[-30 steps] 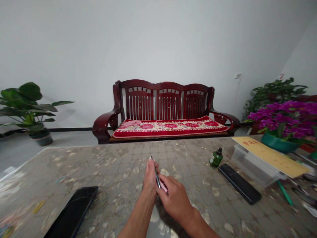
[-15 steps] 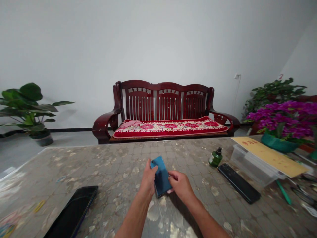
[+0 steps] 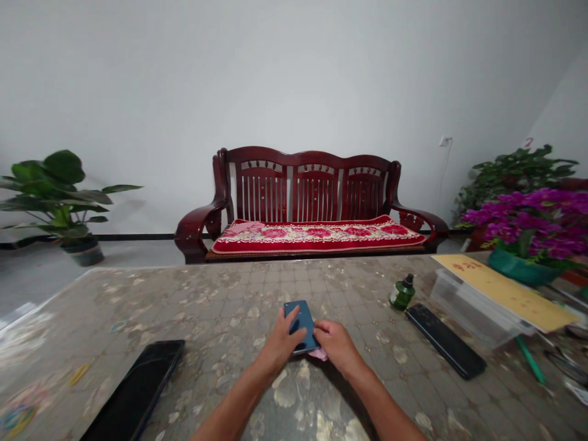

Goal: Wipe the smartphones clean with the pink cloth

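Centrally, the blue phone (image 3: 302,311) lies between the hands over the table (image 3: 220,306), the left hand (image 3: 283,337) spread loosely across its back. At its right edge, the right hand (image 3: 334,342) pinches the pink cloth (image 3: 318,354) between closed fingertips.

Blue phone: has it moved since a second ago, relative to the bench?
Yes. The blue phone has its far end farther from the wooden bench, nearer the person; its back shows now, not its edge.
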Action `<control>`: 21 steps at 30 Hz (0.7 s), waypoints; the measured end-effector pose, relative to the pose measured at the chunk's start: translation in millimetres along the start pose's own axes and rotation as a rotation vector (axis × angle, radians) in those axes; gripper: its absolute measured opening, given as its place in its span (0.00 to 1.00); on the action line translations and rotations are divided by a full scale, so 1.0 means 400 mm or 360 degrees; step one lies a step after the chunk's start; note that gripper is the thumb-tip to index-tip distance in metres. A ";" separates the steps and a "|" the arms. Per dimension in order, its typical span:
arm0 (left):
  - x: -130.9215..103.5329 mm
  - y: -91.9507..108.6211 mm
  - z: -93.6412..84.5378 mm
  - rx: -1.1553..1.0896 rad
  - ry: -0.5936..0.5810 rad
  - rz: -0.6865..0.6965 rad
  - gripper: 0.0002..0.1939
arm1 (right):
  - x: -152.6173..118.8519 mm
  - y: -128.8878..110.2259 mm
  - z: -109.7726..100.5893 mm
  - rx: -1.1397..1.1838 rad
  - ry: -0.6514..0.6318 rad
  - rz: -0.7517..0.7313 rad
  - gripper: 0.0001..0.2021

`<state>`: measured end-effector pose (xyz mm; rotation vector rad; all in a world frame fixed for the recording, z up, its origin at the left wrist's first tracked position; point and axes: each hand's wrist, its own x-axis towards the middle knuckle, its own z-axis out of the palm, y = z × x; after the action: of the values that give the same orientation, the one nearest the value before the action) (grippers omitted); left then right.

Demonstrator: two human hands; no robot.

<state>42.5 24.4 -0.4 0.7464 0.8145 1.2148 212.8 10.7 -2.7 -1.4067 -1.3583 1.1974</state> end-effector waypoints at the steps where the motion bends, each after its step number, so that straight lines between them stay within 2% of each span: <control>1: -0.010 0.006 -0.004 0.0252 -0.0013 0.0027 0.29 | 0.000 0.002 -0.001 -0.0002 -0.0007 -0.0005 0.15; 5: -0.052 0.022 -0.037 0.0898 -0.0339 0.0174 0.39 | -0.001 0.013 -0.001 -0.0014 -0.0042 -0.0015 0.15; 8: -0.072 0.014 -0.068 0.1275 -0.0487 0.0369 0.38 | -0.005 0.015 0.001 -0.0062 -0.0073 -0.0035 0.14; 15: -0.066 -0.038 -0.103 0.1652 -0.0490 0.0697 0.24 | -0.016 -0.002 -0.014 -0.0175 -0.0217 -0.0062 0.14; 19: -0.065 -0.060 -0.113 0.1804 -0.0506 0.0927 0.23 | -0.020 -0.005 -0.061 -0.0048 -0.0394 0.0141 0.16; 21: -0.067 -0.064 -0.115 0.1887 -0.0500 0.1099 0.22 | -0.016 -0.007 -0.094 -0.0116 -0.0339 0.0258 0.17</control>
<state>11.8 -3.8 -42.1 2.2656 1.0179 1.0606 249.1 6.4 8.4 -1.4974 -1.4675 1.4513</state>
